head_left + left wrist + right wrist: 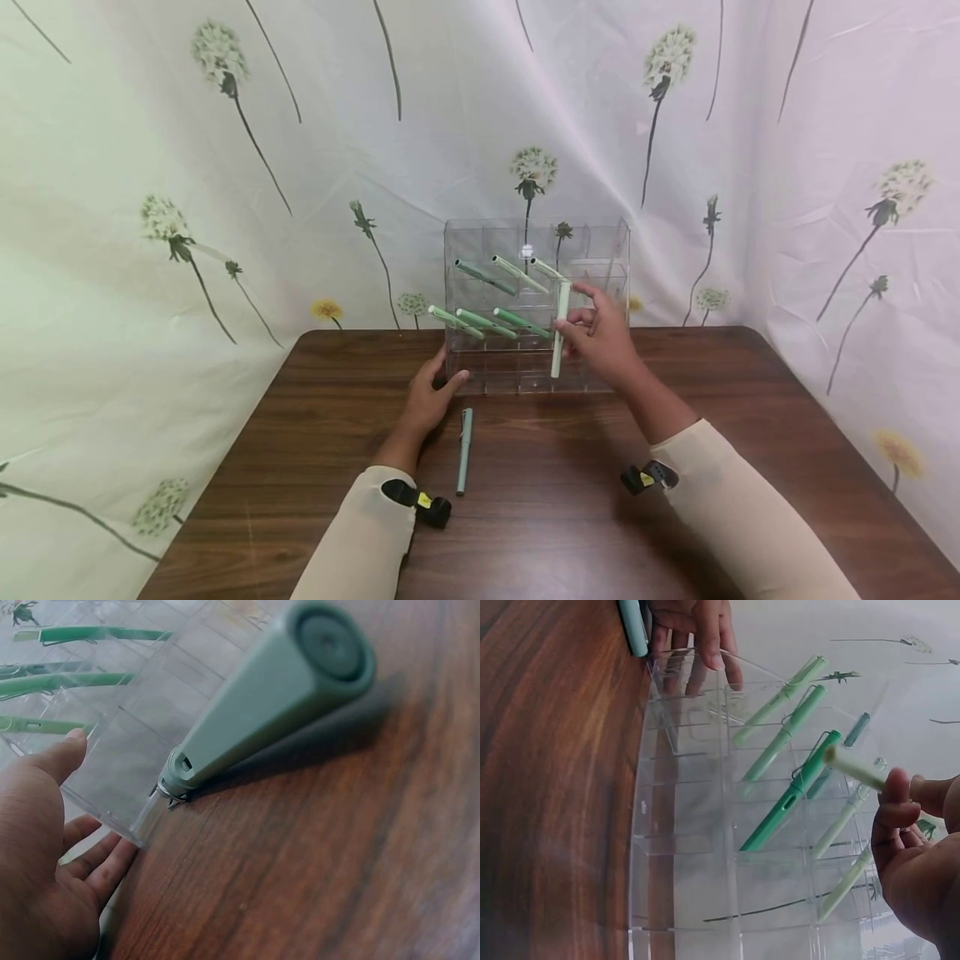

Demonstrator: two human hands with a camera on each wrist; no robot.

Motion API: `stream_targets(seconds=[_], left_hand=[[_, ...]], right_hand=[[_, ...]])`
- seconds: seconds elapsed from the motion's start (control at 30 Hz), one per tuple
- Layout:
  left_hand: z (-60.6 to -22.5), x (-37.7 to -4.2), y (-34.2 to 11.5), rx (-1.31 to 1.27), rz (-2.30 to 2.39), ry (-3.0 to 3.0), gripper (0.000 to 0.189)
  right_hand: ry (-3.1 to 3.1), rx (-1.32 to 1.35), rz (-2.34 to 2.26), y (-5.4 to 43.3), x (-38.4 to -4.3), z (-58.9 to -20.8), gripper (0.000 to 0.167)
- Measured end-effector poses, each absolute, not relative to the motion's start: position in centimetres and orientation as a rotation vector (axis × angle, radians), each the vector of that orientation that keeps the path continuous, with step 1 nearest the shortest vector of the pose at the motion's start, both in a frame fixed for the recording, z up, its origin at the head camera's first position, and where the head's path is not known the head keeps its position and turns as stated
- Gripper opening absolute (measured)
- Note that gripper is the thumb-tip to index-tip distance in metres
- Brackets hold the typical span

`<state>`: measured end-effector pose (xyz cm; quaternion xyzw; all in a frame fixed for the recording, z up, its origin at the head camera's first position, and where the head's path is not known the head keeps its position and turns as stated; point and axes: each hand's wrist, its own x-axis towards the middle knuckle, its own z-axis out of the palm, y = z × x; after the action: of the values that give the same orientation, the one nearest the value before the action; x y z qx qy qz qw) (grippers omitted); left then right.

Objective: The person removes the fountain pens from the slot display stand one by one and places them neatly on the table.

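A clear compartmented rack stands upright at the back of the table with several green pens leaning in its compartments. My left hand grips its lower left corner, thumb at the front and fingers round the side. My right hand pinches a pale green pen between thumb and fingers, held upright before the rack's right half. In the upper row are a dark teal pen and two pale ones; three greener pens, one a vivid green pen, fill the row below. A grey-green pen lies near my left hand.
The dark wooden table runs back to a pale flower-print curtain close behind the rack. A strapped-on black camera sits at the left wrist, another black camera at the right.
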<state>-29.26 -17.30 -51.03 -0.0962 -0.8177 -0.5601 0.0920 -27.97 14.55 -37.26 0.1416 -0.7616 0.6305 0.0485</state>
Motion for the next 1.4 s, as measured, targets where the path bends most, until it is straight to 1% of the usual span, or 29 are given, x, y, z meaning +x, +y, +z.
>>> stream_targets(seconds=[0.1, 0.17, 0.23, 0.3, 0.4, 0.47, 0.73, 0.97, 1.1, 1.4], left_hand=[[-51.0, -29.3, -17.3, -0.288, -1.651, -2.427, 0.079], [-51.0, -29.3, -17.3, -0.287, -1.648, -2.428, 0.078], [-51.1, -29.3, -17.3, -0.287, -1.646, -2.429, 0.078], [-51.2, -29.3, -17.4, -0.284, -1.647, -2.429, 0.078], [-51.1, -29.3, -17.3, -0.279, -1.655, -2.430, 0.078], [-51.0, -29.3, -17.3, -0.278, -1.661, -2.430, 0.079], [-50.9, -29.2, -17.2, -0.287, -1.672, -2.422, 0.080], [-51.0, -29.3, -17.3, -0.274, -1.658, -2.440, 0.079], [-51.0, -29.3, -17.4, -0.262, -1.651, -2.450, 0.079], [-51.0, -29.4, -17.5, -0.258, -1.646, -2.468, 0.079]], right_hand=[[-2.324, 0.460, 1.967, 14.4, -27.6, -37.6, 0.091], [-2.323, 0.502, 1.979, 14.1, -27.3, -37.8, 0.096], [-2.330, 0.551, 1.974, 13.9, -27.0, -38.1, 0.095], [-2.350, 0.579, 1.968, 13.6, -26.7, -38.4, 0.090], [-2.386, 0.580, 1.973, 13.3, -26.4, -38.9, 0.083], [-2.404, 0.572, 1.980, 13.1, -26.2, -39.1, 0.081], [-2.430, 0.629, 1.975, 12.2, -25.7, -40.3, 0.084], [-2.434, 0.697, 2.032, 11.3, -25.5, -41.6, 0.091], [-2.467, 0.722, 2.021, 10.7, -25.4, -42.3, 0.091], [-2.521, 0.679, 2.045, 9.7, -25.4, -43.7, 0.092]])
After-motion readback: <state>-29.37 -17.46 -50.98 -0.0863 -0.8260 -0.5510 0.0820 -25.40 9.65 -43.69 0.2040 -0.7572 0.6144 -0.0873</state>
